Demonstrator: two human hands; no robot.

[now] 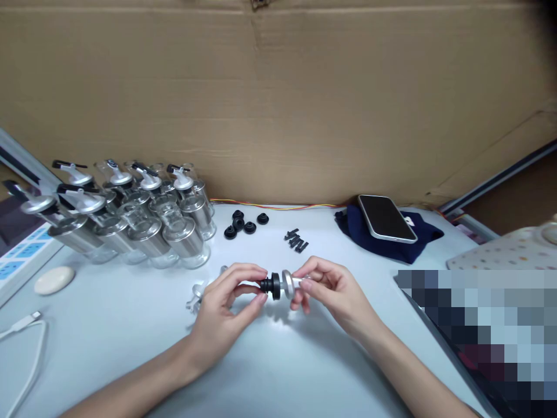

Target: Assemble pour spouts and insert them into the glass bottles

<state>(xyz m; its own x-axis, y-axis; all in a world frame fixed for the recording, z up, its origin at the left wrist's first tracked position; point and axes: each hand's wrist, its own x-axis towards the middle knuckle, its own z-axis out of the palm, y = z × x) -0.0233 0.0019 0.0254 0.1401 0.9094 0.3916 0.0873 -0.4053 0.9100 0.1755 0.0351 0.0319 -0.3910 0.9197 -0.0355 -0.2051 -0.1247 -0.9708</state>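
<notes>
My left hand (232,296) is closed, pinching a black ribbed rubber stopper (273,285) between thumb and fingers. In my right hand (333,284), thumb and fingers grip a silver pour spout (287,284), its round collar facing the stopper. Stopper and collar are in line, held above the table, with a short pale stem showing between them. More silver spout parts (196,297) lie behind my left hand, partly hidden by it. Beyond my hands, several loose black stoppers (238,223) sit near several small black strips (296,240).
Several glass bottles (187,235) with metal bands stand at left, some topped with spouts. A white oval object (54,280) and white cable (37,348) lie nearer. At right, a phone (387,218) rests on dark blue cloth (391,249). A cardboard wall (278,104) closes the back.
</notes>
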